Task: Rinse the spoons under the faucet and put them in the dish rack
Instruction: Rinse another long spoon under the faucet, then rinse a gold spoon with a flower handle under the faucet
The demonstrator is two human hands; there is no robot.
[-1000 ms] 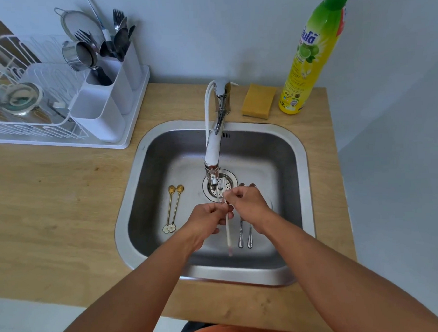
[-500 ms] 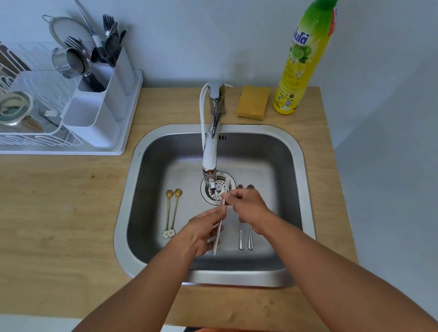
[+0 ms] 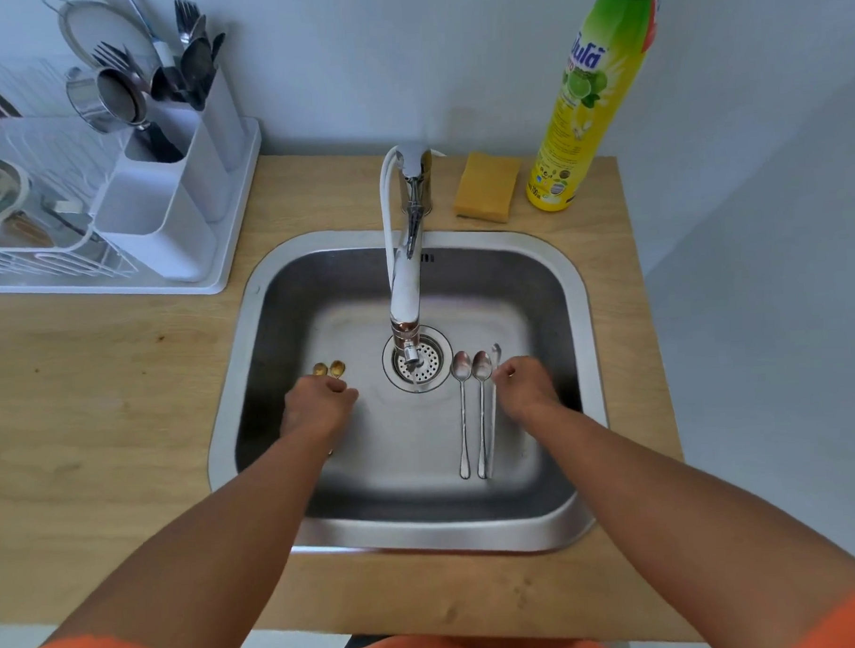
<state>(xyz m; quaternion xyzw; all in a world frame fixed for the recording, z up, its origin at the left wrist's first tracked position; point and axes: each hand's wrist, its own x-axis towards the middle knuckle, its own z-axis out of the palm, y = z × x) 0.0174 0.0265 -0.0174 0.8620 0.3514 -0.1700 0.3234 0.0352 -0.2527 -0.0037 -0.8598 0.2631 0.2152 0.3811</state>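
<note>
2 gold spoons point(image 3: 328, 368): under curled left hand point(image 3: 316, 407), grip unclear.
Right hand point(image 3: 524, 385): pinching thin spoon point(image 3: 494, 409).
Risk: wet handle slipping, dropping back into sink point(image 3: 536, 289).

The two hands, which met under the faucet around a thin white spoon, have parted. The left hand point(image 3: 319, 407) now sits over the two gold spoons point(image 3: 328, 368). The right hand point(image 3: 524, 385) rests beside the white spoon point(image 3: 494, 409), now laid next to the two silver spoons point(image 3: 472, 410).
</note>
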